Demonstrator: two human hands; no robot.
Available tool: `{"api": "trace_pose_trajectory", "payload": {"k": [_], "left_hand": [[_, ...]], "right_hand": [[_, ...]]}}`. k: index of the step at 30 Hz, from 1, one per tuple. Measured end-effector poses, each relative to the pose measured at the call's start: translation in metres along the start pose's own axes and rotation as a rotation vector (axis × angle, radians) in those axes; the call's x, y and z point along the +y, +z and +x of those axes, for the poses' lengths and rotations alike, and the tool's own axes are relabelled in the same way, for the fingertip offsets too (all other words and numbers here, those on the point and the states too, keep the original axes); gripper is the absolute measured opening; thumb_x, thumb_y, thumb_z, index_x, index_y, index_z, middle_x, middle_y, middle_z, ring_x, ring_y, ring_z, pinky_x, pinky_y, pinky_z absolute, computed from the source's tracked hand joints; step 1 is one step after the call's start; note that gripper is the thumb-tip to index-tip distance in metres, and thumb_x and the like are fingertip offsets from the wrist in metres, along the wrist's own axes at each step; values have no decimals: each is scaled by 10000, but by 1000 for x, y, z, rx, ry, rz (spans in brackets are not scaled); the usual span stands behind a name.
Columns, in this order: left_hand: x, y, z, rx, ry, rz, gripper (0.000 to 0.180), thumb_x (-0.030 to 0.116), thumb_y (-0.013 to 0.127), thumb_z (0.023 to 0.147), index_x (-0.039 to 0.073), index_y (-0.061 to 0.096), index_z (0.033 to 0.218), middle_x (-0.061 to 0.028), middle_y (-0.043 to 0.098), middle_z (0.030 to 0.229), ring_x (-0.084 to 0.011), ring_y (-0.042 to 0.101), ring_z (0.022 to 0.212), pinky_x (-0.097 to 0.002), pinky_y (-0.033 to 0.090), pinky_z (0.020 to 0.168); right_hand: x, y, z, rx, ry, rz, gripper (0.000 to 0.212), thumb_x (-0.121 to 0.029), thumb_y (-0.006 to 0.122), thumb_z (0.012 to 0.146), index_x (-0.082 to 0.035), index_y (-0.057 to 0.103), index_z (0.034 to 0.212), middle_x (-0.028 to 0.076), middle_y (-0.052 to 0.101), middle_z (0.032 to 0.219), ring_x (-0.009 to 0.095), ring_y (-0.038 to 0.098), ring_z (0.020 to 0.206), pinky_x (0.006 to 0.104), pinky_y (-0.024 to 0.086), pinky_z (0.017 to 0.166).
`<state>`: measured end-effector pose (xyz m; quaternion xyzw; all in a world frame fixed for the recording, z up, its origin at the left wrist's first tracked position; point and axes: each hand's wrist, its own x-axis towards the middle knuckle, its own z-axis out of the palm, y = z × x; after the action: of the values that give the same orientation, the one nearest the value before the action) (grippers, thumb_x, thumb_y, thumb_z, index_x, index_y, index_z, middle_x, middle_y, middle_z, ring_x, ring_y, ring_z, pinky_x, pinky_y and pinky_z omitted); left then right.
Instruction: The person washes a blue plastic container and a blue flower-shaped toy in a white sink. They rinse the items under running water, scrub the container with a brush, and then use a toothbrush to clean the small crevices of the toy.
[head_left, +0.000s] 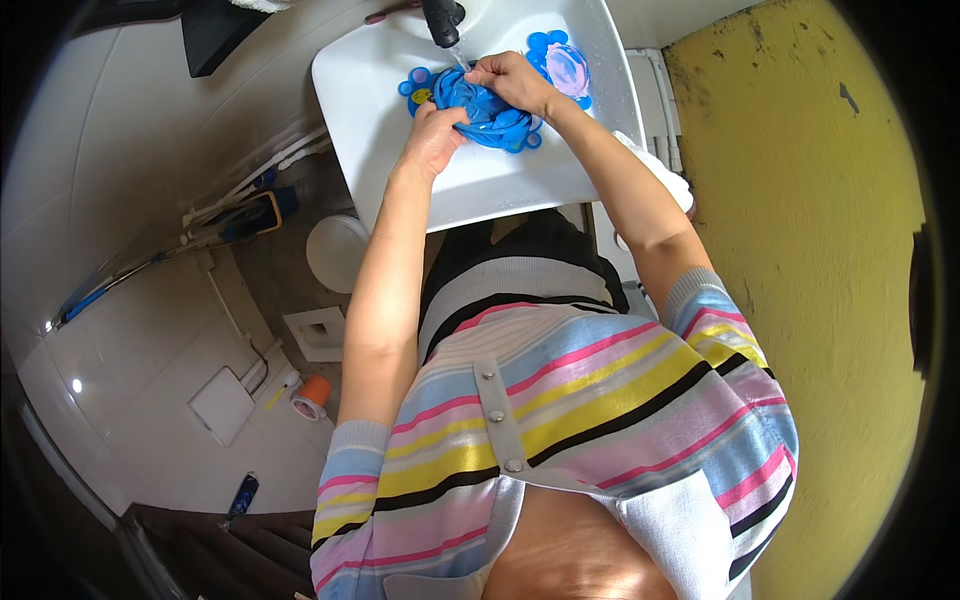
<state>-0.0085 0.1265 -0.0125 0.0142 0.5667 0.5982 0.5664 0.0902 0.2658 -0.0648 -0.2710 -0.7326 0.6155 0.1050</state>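
Both hands hold a bunched piece of blue cloth over the white sink. My left hand is closed on its left edge. The fingers of my right hand pinch its upper edge, close below the black faucet. A thin stream of water runs from the faucet onto the cloth. At the right in the sink lies a flat blue piece with rounded lobes and a pink middle. A similar lobed blue piece shows beside my left hand, partly hidden by the cloth.
White cloth hangs by the sink's right side. A yellow wall stands close on my right, with white pipes beside it. On the lower left are a round white container, an orange cylindrical object and a blue-handled pole.
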Motion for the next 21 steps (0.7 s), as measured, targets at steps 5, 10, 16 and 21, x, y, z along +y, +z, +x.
{"api": "trace_pose_trajectory", "payload": {"k": [5, 10, 16, 21], "left_hand": [[-2, -12, 15, -63, 3, 47, 189, -92, 528, 691, 15, 563, 843, -72, 602, 836, -205, 624, 770, -348, 523, 689], [-2, -19, 19, -30, 79, 150, 250, -119, 507, 660, 54, 561, 832, -30, 594, 813, -168, 609, 745, -293, 507, 668], [-9, -9, 4, 12, 204, -366, 449, 35, 562, 742, 77, 566, 1189, -90, 599, 1099, -234, 565, 1054, -352, 424, 983], [-4, -37, 10, 87, 61, -398, 443, 392, 497, 945, 62, 552, 1236, -133, 583, 1223, -267, 551, 1132, -423, 413, 1009]], "right_hand": [[-6, -9, 2, -79, 72, 3, 316, -320, 650, 884, -8, 681, 842, 55, 565, 670, 129, 484, 640, 288, 429, 623], [-21, -4, -10, -70, -123, -433, 396, -336, 603, 894, -4, 638, 1108, 210, 640, 1051, 329, 603, 986, 354, 451, 908], [-36, 39, -33, -33, -167, -76, 436, -113, 541, 829, -24, 545, 1256, 201, 569, 1250, 379, 525, 1157, 354, 387, 1024], [-41, 45, -42, -164, -310, -5, 432, -27, 494, 751, -2, 596, 1170, 178, 595, 1216, 364, 567, 1105, 360, 422, 988]]}}
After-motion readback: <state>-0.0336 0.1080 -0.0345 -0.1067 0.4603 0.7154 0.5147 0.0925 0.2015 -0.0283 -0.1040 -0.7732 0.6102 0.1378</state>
